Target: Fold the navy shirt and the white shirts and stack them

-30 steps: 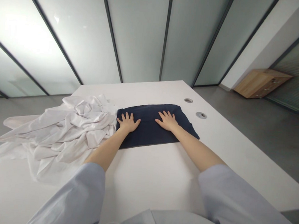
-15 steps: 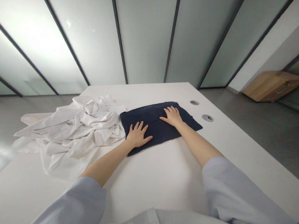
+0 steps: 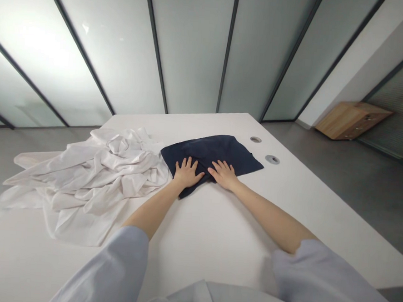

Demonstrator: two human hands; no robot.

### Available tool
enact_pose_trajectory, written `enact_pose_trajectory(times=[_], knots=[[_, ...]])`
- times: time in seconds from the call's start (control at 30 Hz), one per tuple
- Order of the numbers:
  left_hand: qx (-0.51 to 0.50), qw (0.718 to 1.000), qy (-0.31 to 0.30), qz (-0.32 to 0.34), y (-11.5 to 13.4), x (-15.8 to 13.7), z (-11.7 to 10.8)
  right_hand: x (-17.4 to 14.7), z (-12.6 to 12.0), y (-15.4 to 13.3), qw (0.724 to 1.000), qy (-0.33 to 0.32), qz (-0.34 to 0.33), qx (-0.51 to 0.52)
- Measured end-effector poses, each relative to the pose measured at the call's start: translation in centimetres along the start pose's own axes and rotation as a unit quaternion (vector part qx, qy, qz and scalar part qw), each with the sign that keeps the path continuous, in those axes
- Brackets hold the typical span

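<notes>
A dark navy cloth [image 3: 218,147], apparently folded, lies on the white table in front of me. My left hand [image 3: 186,174] rests palm down on its near left part, fingers spread. Flat on the near edge, close to the middle, is my right hand [image 3: 223,174], its fingers also stretched out. Between the two hands the fabric is creased and bunched. To the left, a crumpled heap of white cloth [image 3: 107,172] meets the navy cloth's left edge. Neither hand grips anything.
The white table [image 3: 196,242] has two round cable holes, a farther one [image 3: 256,139] and a nearer one [image 3: 272,159], on its right side. Some white cloth hangs past the left edge. Behind stand frosted glass panels [image 3: 190,50]; a wooden cabinet [image 3: 350,120] is at the far right.
My right hand has slid left and toward me across the navy cloth, nearer to my left hand. The near edge of the cloth has become wrinkled and pushed up between them.
</notes>
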State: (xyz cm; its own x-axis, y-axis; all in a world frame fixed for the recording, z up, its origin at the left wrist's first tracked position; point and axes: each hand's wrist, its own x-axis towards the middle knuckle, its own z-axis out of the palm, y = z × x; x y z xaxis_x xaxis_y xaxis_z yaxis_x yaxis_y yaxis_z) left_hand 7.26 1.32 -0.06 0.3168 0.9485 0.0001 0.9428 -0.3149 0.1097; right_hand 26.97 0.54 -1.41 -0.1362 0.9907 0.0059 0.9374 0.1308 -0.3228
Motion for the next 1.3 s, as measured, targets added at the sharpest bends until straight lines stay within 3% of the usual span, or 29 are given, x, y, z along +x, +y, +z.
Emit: enact_pose_trajectory(times=[0.23,0.37,0.53,0.63,0.73,0.8,0.9,1.0,1.1,1.3], knots=[[0.004,0.999,-0.013,-0.034,3.0,-2.8,-0.4,4.1,-1.6,3.9,0.997,-0.009,-0.07,0.034],[0.011,1.0,-0.024,0.009,5.2,-5.2,-0.6,5.8,-1.7,5.4,0.993,0.013,-0.12,-0.011],[-0.003,0.996,-0.047,0.071,7.0,-9.1,-0.4,7.0,-2.2,6.2,0.991,0.07,-0.072,-0.086],[-0.033,0.986,-0.086,0.136,7.4,-10.3,-1.5,6.5,-2.7,6.3,0.986,0.123,-0.032,-0.104],[-0.102,0.973,-0.107,0.175,6.1,-8.4,-3.7,5.1,-2.8,6.3,0.982,0.168,-0.004,-0.087],[-0.143,0.983,-0.059,0.101,3.9,-5.5,-5.1,3.8,-2.8,6.2,0.979,0.192,0.03,-0.063],[-0.131,0.988,0.068,-0.039,-0.7,-0.8,-5.8,2.2,-3.0,6.0,0.973,0.213,0.082,-0.026],[-0.094,0.982,0.07,-0.148,-4.6,2.0,-4.7,1.2,-3.5,5.9,0.972,0.202,0.114,0.033],[-0.072,0.98,0.089,-0.161,-6.1,2.4,-2.9,0.8,-4.0,6.0,0.969,0.193,0.144,0.054],[-0.085,0.984,0.102,-0.116,-6.1,1.6,-1.5,0.7,-3.9,6.5,0.976,0.128,0.177,0.003]])
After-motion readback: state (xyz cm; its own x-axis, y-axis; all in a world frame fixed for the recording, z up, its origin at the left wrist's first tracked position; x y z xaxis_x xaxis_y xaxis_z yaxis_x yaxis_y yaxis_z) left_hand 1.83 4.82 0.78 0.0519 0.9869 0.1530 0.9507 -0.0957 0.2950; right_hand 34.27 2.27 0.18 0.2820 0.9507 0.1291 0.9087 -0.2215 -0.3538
